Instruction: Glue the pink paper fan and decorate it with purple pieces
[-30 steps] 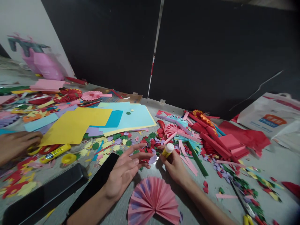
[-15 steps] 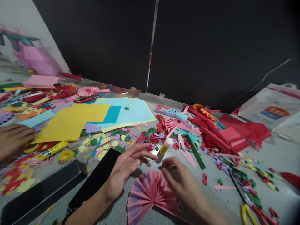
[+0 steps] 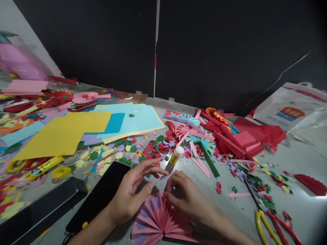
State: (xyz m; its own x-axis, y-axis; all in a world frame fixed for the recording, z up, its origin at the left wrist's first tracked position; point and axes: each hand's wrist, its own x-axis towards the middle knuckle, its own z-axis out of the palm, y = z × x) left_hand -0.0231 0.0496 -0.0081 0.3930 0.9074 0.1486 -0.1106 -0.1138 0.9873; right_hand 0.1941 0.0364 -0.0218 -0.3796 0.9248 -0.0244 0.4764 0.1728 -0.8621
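Note:
A pink folded paper fan [image 3: 163, 223] with purple patches lies spread on the grey surface, low in the middle. My left hand [image 3: 135, 190] hovers above its left edge, fingers stretched out and thumb apart. A small purple paper scrap [image 3: 165, 177] shows by its fingertips; I cannot tell if they touch it. My right hand [image 3: 187, 195] is over the fan's upper right edge, fingers curled in towards the thumb. What it pinches, if anything, is hidden. Just beyond both hands a yellow glue stick [image 3: 175, 157] with a white cap stands upright.
A black phone [image 3: 99, 197] and a dark case [image 3: 43, 211] lie left. Behind are yellow paper [image 3: 63, 132], light-blue sheets [image 3: 143, 119] and scattered paper cutouts. Scissors [image 3: 263, 211], red paper strips [image 3: 230, 141] and a white bag [image 3: 283, 105] are right.
The view has shifted, so most things sit further left. Another person's hand at the left edge is out of view. My right hand's fingers have curled closer to the thumb.

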